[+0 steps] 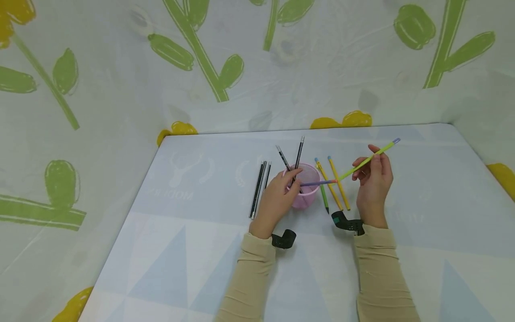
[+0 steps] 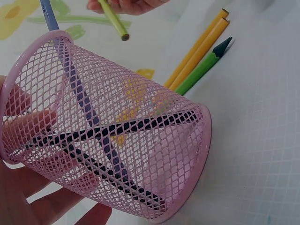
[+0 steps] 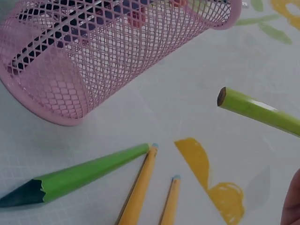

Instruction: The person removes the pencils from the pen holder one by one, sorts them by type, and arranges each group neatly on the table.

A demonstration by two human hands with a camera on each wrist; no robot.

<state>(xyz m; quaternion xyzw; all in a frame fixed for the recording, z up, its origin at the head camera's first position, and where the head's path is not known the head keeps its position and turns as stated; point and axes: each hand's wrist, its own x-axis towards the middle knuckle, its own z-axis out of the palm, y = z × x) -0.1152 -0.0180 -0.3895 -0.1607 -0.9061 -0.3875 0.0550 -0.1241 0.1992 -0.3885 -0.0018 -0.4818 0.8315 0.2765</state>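
My left hand (image 1: 276,200) grips the pink mesh pencil cup (image 1: 304,203) at its left side, with fingers over the rim. Through the mesh in the left wrist view, two black pencils and a purple pencil (image 2: 84,98) cross inside the cup. The purple one leans out over the right rim and ends in a reddish tip. To the right, my right hand (image 1: 373,188) pinches a lime-green pencil (image 3: 258,115) above the table, slanted, its blunt lower end toward the cup. Its purple-grey end points up and away.
Several black pencils (image 1: 257,190) lie left of the cup. Right of it lie two yellow pencils (image 1: 339,183) and a green pencil (image 3: 89,173) with a dark tip. A pale patterned cloth (image 1: 161,250) covers the table; a leaf-print curtain (image 1: 257,80) hangs behind.
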